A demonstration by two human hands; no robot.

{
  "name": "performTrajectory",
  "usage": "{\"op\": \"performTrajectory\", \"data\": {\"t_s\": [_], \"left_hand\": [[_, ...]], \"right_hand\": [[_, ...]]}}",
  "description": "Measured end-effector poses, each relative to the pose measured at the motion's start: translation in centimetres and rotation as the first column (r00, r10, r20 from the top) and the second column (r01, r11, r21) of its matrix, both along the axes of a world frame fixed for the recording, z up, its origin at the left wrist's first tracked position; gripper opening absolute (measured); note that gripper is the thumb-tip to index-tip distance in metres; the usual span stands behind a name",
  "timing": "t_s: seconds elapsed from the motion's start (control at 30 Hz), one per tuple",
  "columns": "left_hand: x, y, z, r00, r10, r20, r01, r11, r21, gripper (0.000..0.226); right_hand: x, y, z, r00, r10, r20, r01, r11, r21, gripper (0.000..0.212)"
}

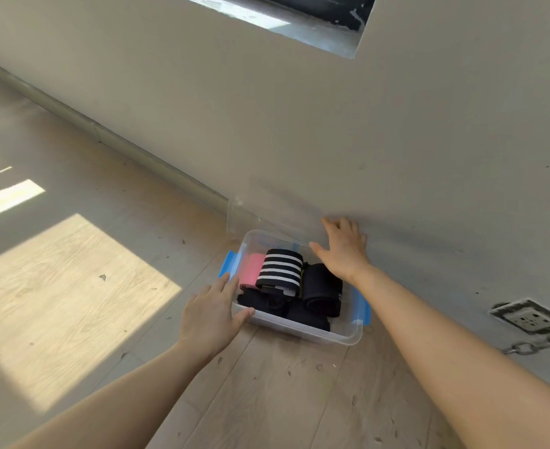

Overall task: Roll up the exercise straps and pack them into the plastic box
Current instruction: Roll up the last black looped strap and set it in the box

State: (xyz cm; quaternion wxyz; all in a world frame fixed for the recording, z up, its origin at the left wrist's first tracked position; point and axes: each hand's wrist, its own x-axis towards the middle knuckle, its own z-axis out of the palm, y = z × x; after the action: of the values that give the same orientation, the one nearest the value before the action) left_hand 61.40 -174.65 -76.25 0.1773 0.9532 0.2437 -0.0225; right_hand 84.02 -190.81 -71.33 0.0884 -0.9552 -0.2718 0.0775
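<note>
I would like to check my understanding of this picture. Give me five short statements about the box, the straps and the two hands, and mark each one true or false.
1. The plastic box stands on the wooden floor near the wall. True.
2. The box is empty. False: rolled straps lie inside, among them a black-and-white striped strap, a pink strap and a black strap.
3. The left hand touches the box's near left corner. True.
4. The right hand holds the striped strap. False: it is spread open above the far right side of the box, gripping no strap.
5. The box's side clips are red. False: the clips are blue.
</note>
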Motion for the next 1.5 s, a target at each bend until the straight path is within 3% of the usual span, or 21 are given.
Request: {"op": "performTrajectory", "data": {"t_s": [0.07, 0.27, 0.4, 0.53, 0.6, 0.67, 0.77, 0.87, 0.97, 1.07, 1.17, 1.27, 1.37, 1.43, 1.5], "left_hand": [[-0.2, 0.1, 0.1, 1.000, -0.006, 0.005, 0.006, 1.000, 0.007, 0.073], [-2.2, 0.0, 0.0, 0.999, -0.037, 0.016, 0.036, 0.998, 0.050, 0.073], [-3.1, 0.6, -0.7, 0.998, -0.059, 0.012, 0.057, 0.994, 0.096, 0.074], [-3.6, 0.8, -0.5, 0.997, -0.073, -0.005, 0.073, 0.994, 0.084, 0.073], [-3.7, 0.8, -0.5, 0.997, -0.070, -0.016, 0.070, 0.998, 0.003, 0.072], [-3.7, 1.2, -0.1, 1.000, -0.014, 0.015, 0.016, 0.979, -0.202, 0.067], [-3.3, 2.4, 1.4, 0.980, 0.176, 0.096, -0.100, 0.845, -0.525, 0.050], [-2.4, 3.5, 3.3, 0.903, 0.385, 0.191, -0.219, 0.795, -0.566, 0.033], [-1.9, 3.8, 4.6, 0.825, 0.504, 0.254, -0.282, 0.759, -0.587, 0.033], [-2.0, 2.9, 4.6, 0.880, 0.396, 0.262, -0.188, 0.797, -0.573, 0.042], [-2.1, 1.4, 4.3, 0.956, 0.124, 0.266, -0.012, 0.923, -0.386, 0.052], [-2.0, 0.1, 3.6, 0.974, -0.222, 0.035, 0.225, 0.961, -0.161, 0.059], [-2.1, -0.7, 2.4, 0.902, -0.383, -0.196, 0.394, 0.919, 0.017, 0.063], [-2.1, -0.9, 2.3, 0.895, -0.391, -0.214, 0.409, 0.912, 0.044, 0.063], [-1.8, -1.0, 2.6, 0.898, -0.386, -0.210, 0.401, 0.915, 0.033, 0.061]], "right_hand": [[0.0, 0.5, 0.0, 1.000, 0.013, 0.007, -0.012, 0.999, -0.030, 0.060], [0.3, 0.6, -0.4, 1.000, 0.022, -0.010, -0.021, 0.994, 0.109, 0.031], [0.8, -0.1, 0.3, 0.995, 0.078, -0.065, -0.075, 0.996, 0.041, 0.033], [0.4, -1.7, 1.5, 0.996, 0.083, -0.027, -0.081, 0.994, 0.077, 0.030], [-0.1, -3.2, 2.3, 0.998, 0.069, -0.002, -0.068, 0.992, 0.108, 0.030], [-0.9, -4.9, 3.1, 0.999, 0.041, -0.031, -0.035, 0.985, 0.166, 0.029], [-2.8, -7.1, 4.1, 0.997, 0.034, -0.070, -0.017, 0.972, 0.236, 0.027], [-5.1, -8.5, 4.3, 0.993, 0.105, -0.043, -0.095, 0.974, 0.204, 0.030], [-7.7, -9.3, 3.0, 0.987, 0.159, -0.039, -0.153, 0.981, 0.124, 0.038], [-10.3, -9.6, 1.6, 0.980, 0.196, -0.041, -0.193, 0.979, 0.063, 0.032], [-12.3, -9.8, 0.4, 0.973, 0.229, -0.039, -0.228, 0.973, 0.025, 0.031], [-13.4, -9.9, -0.3, 0.961, 0.245, -0.131, -0.250, 0.968, -0.025, 0.030], [-13.5, -10.3, -0.7, 0.940, 0.269, -0.209, -0.279, 0.960, -0.017, 0.029], [-13.1, -10.9, -1.0, 0.956, 0.217, -0.199, -0.201, 0.975, 0.097, 0.033], [-12.4, -11.3, -1.5, 0.985, -0.009, -0.171, 0.059, 0.956, 0.288, 0.039]]}}
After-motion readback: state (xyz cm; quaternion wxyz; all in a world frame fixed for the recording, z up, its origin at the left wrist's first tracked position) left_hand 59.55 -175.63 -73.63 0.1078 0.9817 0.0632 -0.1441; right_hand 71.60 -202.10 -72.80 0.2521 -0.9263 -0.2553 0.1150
